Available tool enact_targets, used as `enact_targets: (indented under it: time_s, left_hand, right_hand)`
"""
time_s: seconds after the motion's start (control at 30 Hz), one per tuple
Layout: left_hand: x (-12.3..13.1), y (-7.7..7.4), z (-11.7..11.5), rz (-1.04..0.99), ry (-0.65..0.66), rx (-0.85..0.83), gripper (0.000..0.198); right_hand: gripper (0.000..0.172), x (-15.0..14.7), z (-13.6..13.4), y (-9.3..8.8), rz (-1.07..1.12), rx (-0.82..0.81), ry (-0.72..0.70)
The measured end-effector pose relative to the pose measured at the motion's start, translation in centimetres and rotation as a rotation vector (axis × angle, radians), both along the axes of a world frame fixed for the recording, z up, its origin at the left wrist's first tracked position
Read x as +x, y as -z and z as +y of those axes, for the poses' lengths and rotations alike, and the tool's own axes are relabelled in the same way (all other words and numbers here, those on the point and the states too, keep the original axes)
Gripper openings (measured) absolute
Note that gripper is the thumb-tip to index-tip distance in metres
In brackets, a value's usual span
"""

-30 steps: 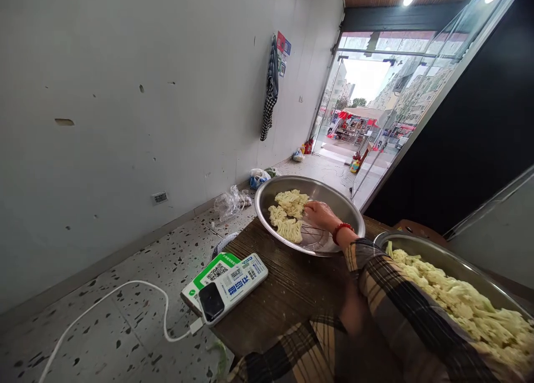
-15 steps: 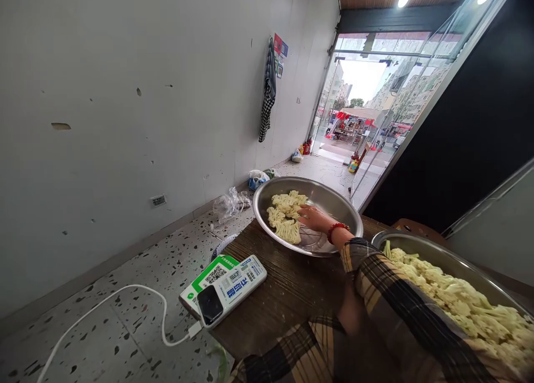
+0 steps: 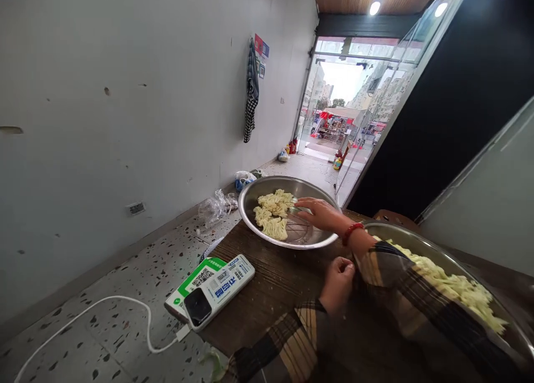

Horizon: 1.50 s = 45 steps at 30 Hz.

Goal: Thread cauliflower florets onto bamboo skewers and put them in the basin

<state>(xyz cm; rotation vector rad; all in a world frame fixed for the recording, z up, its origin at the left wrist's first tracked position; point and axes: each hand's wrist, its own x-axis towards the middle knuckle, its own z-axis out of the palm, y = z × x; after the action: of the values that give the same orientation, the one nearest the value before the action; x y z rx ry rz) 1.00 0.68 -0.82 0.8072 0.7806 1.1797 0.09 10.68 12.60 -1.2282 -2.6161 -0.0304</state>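
Note:
Over the right side of a wide steel basin (image 3: 250, 216), my right hand (image 3: 321, 213) is stretched out palm down with its fingers apart. A red beaded bracelet circles its wrist. Beside the fingertips, pale cauliflower pieces (image 3: 274, 228) lie in the left half of the basin. A few thin stick-like lines show on the basin floor near them. My left hand (image 3: 339, 283) is above the dark wooden table (image 3: 271, 283), nearer to me, with the fingers curled shut against the thumb and nothing showing in them. A second steel basin (image 3: 434, 242) of cauliflower (image 3: 463, 288) stands under my right forearm.
At the table's left corner lies a white payment box (image 3: 233, 277) with a green QR-code card and a dark screen. Its white cable (image 3: 149, 316) runs over the speckled floor. Plastic bags (image 3: 219, 205) lie by the wall. A glass door stands at the back.
My right hand has drawn back to the right from the cauliflower. My left hand, blurred and mostly hidden before, has come into view above the table. The camera has turned slightly right.

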Motion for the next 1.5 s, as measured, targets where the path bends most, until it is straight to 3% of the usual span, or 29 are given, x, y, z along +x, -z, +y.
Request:
enact_targets:
  time_s: [0.13,0.3,0.53,0.63,0.7,0.87,0.93,1.03,1.1,1.2,1.33,1.5]
  left_hand:
    - [-0.8,-0.6,0.4,0.057,-0.019,0.095,0.019]
    - [-1.6,-1.9,0.6,0.159,0.023,0.175,0.027]
    - [-2.0,-4.0,2.0,0.273,-0.084,0.276,0.034]
    - [-2.1,-5.4,1.6,0.366,-0.184,0.286,0.029]
    - [-1.7,-6.7,1.0,0.409,-0.264,0.323,0.024]
    - [0.6,-10.3,-1.0,0.463,-0.320,0.506,0.020]
    - [1.7,-11.5,-1.7,0.551,-0.256,0.603,0.023]
    - [3.4,-12.3,-2.3,0.752,-0.030,0.796,0.034]
    - [4.4,-11.9,-2.2,0.860,0.075,0.955,0.041]
    - [5.6,-10.4,-1.9,0.946,0.122,1.090,0.038]
    - [6.2,-8.3,-2.2,1.091,0.153,1.048,0.035]
    - [6.1,-7.8,-3.0,1.126,0.065,0.994,0.034]
  right_hand:
    - [0.032,5.2,-6.0,-2.6,0.257,0.055,-0.027]
    - [0.030,14.1,-16.1,-3.4,0.512,0.208,0.290]
    - [0.034,28.0,-29.3,0.3,1.103,0.466,0.880]
    - [0.036,32.3,-33.8,2.7,1.215,0.509,1.035]
    - [0.039,34.2,-35.6,4.4,1.203,0.456,1.109]
    - [0.040,37.2,-36.1,8.4,0.883,0.261,1.215]
    - [0.036,38.1,-35.4,9.6,0.802,0.233,1.237]
    - [0.036,39.3,-34.0,10.9,0.662,0.198,1.266]
    - [0.035,39.9,-33.2,11.4,0.573,0.165,1.271]
    - [0.031,40.3,-31.9,11.8,0.445,0.096,1.263]
    - [0.024,39.6,-30.2,12.4,0.277,-0.019,1.186]
    - [0.018,38.2,-28.6,12.7,0.096,-0.065,1.159]
